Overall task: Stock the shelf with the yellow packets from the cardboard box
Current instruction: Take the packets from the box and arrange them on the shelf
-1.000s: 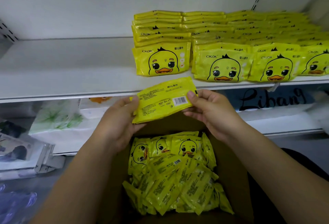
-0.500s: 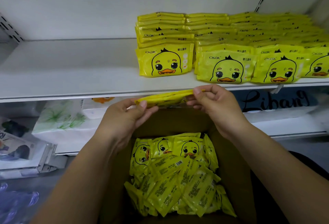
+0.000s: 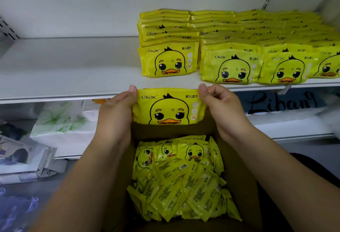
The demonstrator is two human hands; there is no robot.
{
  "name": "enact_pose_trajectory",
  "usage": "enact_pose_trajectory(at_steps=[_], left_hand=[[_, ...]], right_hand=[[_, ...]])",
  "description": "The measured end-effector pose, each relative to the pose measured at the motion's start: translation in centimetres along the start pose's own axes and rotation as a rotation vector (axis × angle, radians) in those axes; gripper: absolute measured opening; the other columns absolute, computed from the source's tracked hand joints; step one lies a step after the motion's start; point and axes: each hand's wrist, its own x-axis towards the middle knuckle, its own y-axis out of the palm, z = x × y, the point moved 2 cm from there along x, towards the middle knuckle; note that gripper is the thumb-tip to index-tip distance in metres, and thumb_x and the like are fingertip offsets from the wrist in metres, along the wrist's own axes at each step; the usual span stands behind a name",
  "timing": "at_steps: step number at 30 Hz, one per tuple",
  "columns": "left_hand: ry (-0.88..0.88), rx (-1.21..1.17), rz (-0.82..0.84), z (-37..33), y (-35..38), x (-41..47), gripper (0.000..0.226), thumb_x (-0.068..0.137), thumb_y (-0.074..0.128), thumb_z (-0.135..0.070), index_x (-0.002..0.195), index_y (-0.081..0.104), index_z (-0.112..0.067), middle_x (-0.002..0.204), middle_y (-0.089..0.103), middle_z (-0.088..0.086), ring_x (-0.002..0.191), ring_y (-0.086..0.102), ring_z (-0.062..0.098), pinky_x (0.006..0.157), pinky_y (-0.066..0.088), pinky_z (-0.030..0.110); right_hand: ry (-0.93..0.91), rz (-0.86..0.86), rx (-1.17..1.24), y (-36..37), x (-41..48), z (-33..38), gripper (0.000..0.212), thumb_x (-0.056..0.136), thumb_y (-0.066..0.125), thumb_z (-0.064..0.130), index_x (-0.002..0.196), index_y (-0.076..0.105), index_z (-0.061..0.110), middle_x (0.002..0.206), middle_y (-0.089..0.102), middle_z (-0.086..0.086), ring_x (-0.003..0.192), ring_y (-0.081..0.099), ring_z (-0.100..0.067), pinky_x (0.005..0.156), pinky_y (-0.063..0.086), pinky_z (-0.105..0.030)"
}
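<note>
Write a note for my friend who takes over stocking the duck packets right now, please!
The left hand pinches the top left corner of a yellow plastic packet with a duck face; the right hand pinches its top right corner.
The packet hangs duck side out above the brown cardboard box, just below the front edge of the white metal shelf.
Done: rows of the same packets sit on the shelf's right part.
Left: place this one, then the many loose packets in the box.
</note>
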Motion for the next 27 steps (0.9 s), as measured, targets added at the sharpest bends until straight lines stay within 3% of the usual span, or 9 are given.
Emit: enact_pose_trajectory(at_steps=[2, 4, 6, 9, 12, 14, 18, 22, 27], left_hand=[[0.026, 0.023, -0.054, 0.1, 0.5, -0.1, 0.022, 0.103, 0.06, -0.024, 0.089, 0.075, -0.016, 0.068, 0.074, -0.011, 0.062, 0.067, 0.0, 0.068, 0.055, 0.02], [0.026, -0.022, -0.071, 0.1, 1.2, -0.3, 0.022, 0.102, 0.062, -0.027, 0.093, 0.077, -0.014, 0.076, 0.076, -0.004, 0.069, 0.069, 0.008, 0.071, 0.057, 0.028], [0.062, 0.012, -0.035, 0.4, 1.4, -0.3, 0.03, 0.102, 0.063, -0.033, 0.088, 0.08, -0.012, 0.089, 0.075, 0.01, 0.08, 0.065, 0.02, 0.081, 0.058, 0.04], [0.128, 0.041, 0.015, 0.8, 1.2, 0.0, 0.033, 0.105, 0.058, -0.031, 0.089, 0.078, -0.01, 0.088, 0.075, 0.019, 0.079, 0.063, 0.021, 0.076, 0.056, 0.032], [0.154, 0.072, 0.068, 0.9, 1.2, 0.2, 0.032, 0.105, 0.057, -0.031, 0.097, 0.078, -0.007, 0.097, 0.076, 0.024, 0.084, 0.068, 0.025, 0.085, 0.058, 0.045], [0.16, 0.074, 0.102, 1.0, 1.4, 0.2, 0.032, 0.105, 0.056, -0.031, 0.101, 0.078, -0.007, 0.097, 0.078, 0.018, 0.087, 0.072, 0.024, 0.087, 0.059, 0.042], [0.206, 0.097, 0.135, 0.8, 1.3, 0.5, 0.032, 0.105, 0.056, -0.033, 0.097, 0.077, -0.009, 0.095, 0.073, 0.025, 0.084, 0.066, 0.022, 0.082, 0.053, 0.036], [0.368, 0.405, 0.01, 0.1, -0.4, 1.6, 0.02, 0.104, 0.056, -0.038, 0.11, 0.07, -0.026, 0.115, 0.07, -0.003, 0.104, 0.061, 0.002, 0.088, 0.043, 0.017], [0.391, 0.943, -0.053, 1.6, -2.0, 3.4, 0.06, 0.1, 0.05, -0.054, 0.146, 0.053, -0.016, 0.159, 0.042, 0.007, 0.15, 0.03, 0.024, 0.121, 0.025, 0.042]], right_hand=[[0.007, -0.004, 0.013, -0.1, 0.5, 0.1, 0.05, 0.075, 0.075, 0.062, 0.07, 0.058, 0.015, 0.086, 0.053, -0.024, 0.083, 0.051, -0.026, 0.083, 0.044, -0.045], [-0.063, -0.07, -0.141, -0.5, 0.9, 0.2, 0.038, 0.082, 0.075, 0.054, 0.066, 0.059, 0.023, 0.091, 0.057, -0.017, 0.085, 0.058, -0.027, 0.084, 0.051, -0.045], [-0.21, -0.126, -0.389, -0.9, 1.2, 0.1, 0.024, 0.092, 0.07, 0.035, 0.076, 0.062, 0.019, 0.099, 0.059, -0.005, 0.088, 0.06, -0.014, 0.08, 0.049, -0.029], [-0.315, -0.057, -0.615, -0.6, 0.9, 0.8, 0.027, 0.088, 0.075, 0.031, 0.106, 0.061, 0.018, 0.111, 0.055, 0.005, 0.091, 0.053, 0.002, 0.076, 0.039, -0.008], [-0.406, 0.148, -0.837, 0.5, 0.8, 1.7, 0.06, 0.075, 0.08, 0.049, 0.127, 0.059, 0.026, 0.124, 0.054, 0.013, 0.117, 0.048, -0.005, 0.101, 0.037, -0.024], [-0.42, 0.258, -1.013, 1.8, 0.8, 2.2, 0.072, 0.071, 0.08, 0.056, 0.133, 0.058, 0.028, 0.13, 0.059, 0.009, 0.124, 0.047, -0.013, 0.108, 0.034, -0.038], [-0.425, 0.4, -1.061, 3.6, 2.1, 2.8, 0.055, 0.076, 0.082, 0.045, 0.123, 0.061, 0.025, 0.12, 0.065, 0.004, 0.114, 0.056, -0.021, 0.092, 0.045, -0.037], [-0.527, 0.319, -1.165, 4.1, 5.1, 5.3, 0.062, 0.079, 0.081, 0.04, 0.13, 0.06, 0.014, 0.128, 0.064, -0.009, 0.12, 0.055, -0.031, 0.092, 0.043, -0.037], [-0.511, 0.313, -1.216, 4.9, 9.1, 7.4, 0.066, 0.079, 0.082, 0.039, 0.134, 0.051, 0.019, 0.132, 0.061, -0.004, 0.121, 0.053, -0.029, 0.094, 0.037, -0.036]])
